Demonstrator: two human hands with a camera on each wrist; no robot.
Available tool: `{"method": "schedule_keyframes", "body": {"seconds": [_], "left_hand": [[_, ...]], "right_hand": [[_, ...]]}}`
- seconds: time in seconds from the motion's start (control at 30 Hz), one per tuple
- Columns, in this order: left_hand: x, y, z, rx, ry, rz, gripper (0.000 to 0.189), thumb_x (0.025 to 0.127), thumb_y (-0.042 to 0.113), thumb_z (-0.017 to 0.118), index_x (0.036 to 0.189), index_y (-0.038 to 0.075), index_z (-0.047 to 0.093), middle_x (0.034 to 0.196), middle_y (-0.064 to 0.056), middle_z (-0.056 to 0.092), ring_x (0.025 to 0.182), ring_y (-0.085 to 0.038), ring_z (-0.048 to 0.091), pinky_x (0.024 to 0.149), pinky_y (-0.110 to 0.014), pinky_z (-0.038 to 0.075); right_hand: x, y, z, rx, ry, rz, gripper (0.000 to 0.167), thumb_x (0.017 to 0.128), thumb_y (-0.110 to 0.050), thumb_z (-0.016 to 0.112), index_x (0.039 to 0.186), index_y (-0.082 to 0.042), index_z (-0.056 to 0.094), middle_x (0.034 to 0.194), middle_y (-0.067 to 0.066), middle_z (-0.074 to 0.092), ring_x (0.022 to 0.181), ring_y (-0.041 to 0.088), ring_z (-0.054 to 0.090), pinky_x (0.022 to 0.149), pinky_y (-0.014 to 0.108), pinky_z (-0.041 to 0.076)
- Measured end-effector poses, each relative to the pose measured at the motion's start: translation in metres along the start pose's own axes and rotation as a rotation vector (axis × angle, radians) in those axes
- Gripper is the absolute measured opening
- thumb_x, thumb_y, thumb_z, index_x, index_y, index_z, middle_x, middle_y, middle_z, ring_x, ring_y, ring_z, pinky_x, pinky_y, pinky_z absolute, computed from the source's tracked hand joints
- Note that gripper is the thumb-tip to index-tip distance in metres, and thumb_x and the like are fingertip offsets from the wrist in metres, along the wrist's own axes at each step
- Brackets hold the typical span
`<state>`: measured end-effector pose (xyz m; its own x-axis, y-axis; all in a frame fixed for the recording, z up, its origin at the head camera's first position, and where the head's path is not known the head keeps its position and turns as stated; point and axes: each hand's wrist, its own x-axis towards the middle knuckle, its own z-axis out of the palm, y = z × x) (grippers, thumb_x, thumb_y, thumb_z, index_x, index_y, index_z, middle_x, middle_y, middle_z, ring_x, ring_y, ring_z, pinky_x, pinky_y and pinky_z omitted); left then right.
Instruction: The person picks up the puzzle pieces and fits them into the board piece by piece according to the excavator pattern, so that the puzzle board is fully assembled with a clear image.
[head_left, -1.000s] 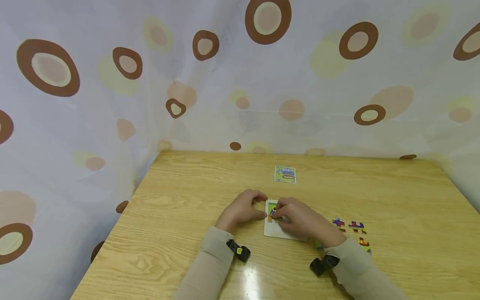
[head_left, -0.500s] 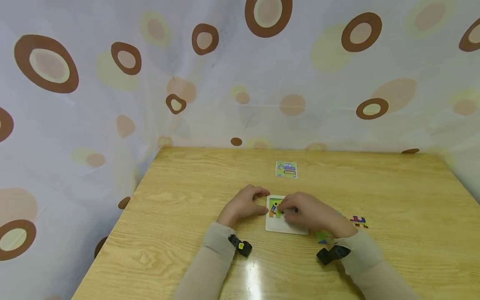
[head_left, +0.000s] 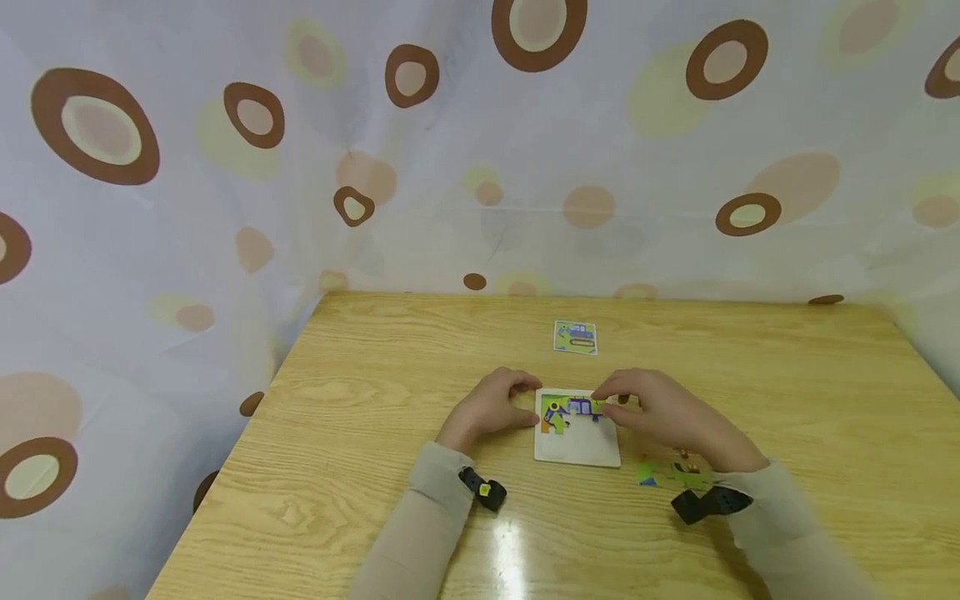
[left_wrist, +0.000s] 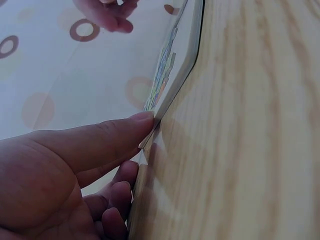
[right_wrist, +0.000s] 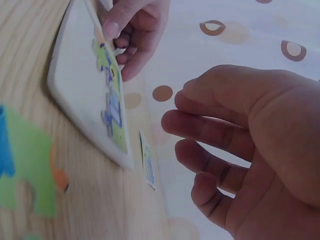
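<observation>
A white square puzzle board (head_left: 577, 450) lies on the table, with joined jigsaw pieces (head_left: 555, 417) along its top and left side. They show green, blue and yellow parts of a picture. My left hand (head_left: 487, 410) holds the board's far left corner, thumb at the left edge and index finger by the top one. In the left wrist view the thumb (left_wrist: 100, 140) presses against the board's edge. My right hand (head_left: 660, 410) hovers at the board's top right corner with fingers loosely bent. Nothing shows between its fingers (right_wrist: 210, 127) in the right wrist view.
Loose jigsaw pieces lie right of the board, among them a green and blue piece (head_left: 646, 473) and a green one (head_left: 688, 477); my right forearm covers that area partly. Behind the board lies a small picture card (head_left: 575, 337) of an excavator. A patterned curtain (head_left: 435, 167) hangs behind the table.
My right hand has moved right from the board's upper left to its top right corner, uncovering joined pieces along the top. The left hand stays at its corner. The head view has shifted slightly.
</observation>
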<state>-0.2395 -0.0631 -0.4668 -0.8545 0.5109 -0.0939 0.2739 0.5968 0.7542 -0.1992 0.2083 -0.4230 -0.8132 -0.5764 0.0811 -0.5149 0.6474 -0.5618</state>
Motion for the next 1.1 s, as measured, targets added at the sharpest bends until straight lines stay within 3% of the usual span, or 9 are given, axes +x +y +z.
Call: {"method": "schedule_keyframes", "body": {"seconds": [0.17, 0.4, 0.63, 0.83, 1.1], "left_hand": [[-0.001, -0.001, -0.001, -0.002, 0.003, -0.003, 0.048, 0.084, 0.014, 0.081, 0.129, 0.01, 0.064, 0.122, -0.001, 0.06, 0.111, -0.016, 0.052, 0.099, -0.032, 0.042], [0.0, -0.003, -0.001, -0.002, 0.001, -0.004, 0.048, 0.084, 0.015, 0.081, 0.129, 0.011, 0.065, 0.122, 0.0, 0.06, 0.111, -0.015, 0.052, 0.098, -0.031, 0.042], [0.001, -0.002, 0.0, 0.005, -0.005, -0.001, 0.049, 0.085, 0.017, 0.08, 0.13, 0.011, 0.064, 0.123, 0.0, 0.06, 0.112, -0.016, 0.052, 0.098, -0.032, 0.042], [0.0, -0.001, -0.001, 0.007, -0.002, -0.019, 0.049, 0.084, 0.017, 0.081, 0.13, 0.012, 0.064, 0.122, 0.0, 0.059, 0.11, -0.016, 0.051, 0.097, -0.033, 0.042], [0.0, -0.001, 0.0, 0.002, -0.006, -0.023, 0.048, 0.084, 0.017, 0.081, 0.129, 0.013, 0.065, 0.119, 0.0, 0.058, 0.106, -0.016, 0.05, 0.094, -0.032, 0.042]], "right_hand": [[-0.012, 0.009, -0.004, -0.029, 0.036, 0.007, 0.019, 0.096, -0.01, 0.065, 0.113, -0.008, 0.073, 0.109, 0.001, 0.068, 0.096, 0.017, 0.06, 0.078, 0.04, 0.052], [-0.033, 0.023, -0.016, -0.063, 0.049, 0.039, 0.018, 0.095, -0.009, 0.066, 0.112, -0.008, 0.072, 0.112, 0.002, 0.066, 0.104, 0.027, 0.061, 0.081, 0.045, 0.052], [-0.051, 0.04, -0.022, -0.061, 0.038, 0.066, 0.016, 0.093, -0.009, 0.069, 0.109, -0.01, 0.071, 0.109, 0.0, 0.066, 0.098, 0.023, 0.06, 0.078, 0.043, 0.052], [-0.062, 0.048, -0.024, -0.1, 0.039, 0.032, 0.016, 0.088, -0.006, 0.073, 0.104, -0.011, 0.072, 0.105, -0.001, 0.066, 0.094, 0.021, 0.062, 0.074, 0.039, 0.053], [-0.069, 0.056, -0.025, -0.1, -0.025, -0.014, 0.019, 0.087, -0.01, 0.076, 0.105, -0.013, 0.072, 0.107, 0.0, 0.063, 0.085, 0.012, 0.057, 0.067, 0.031, 0.051]]}}
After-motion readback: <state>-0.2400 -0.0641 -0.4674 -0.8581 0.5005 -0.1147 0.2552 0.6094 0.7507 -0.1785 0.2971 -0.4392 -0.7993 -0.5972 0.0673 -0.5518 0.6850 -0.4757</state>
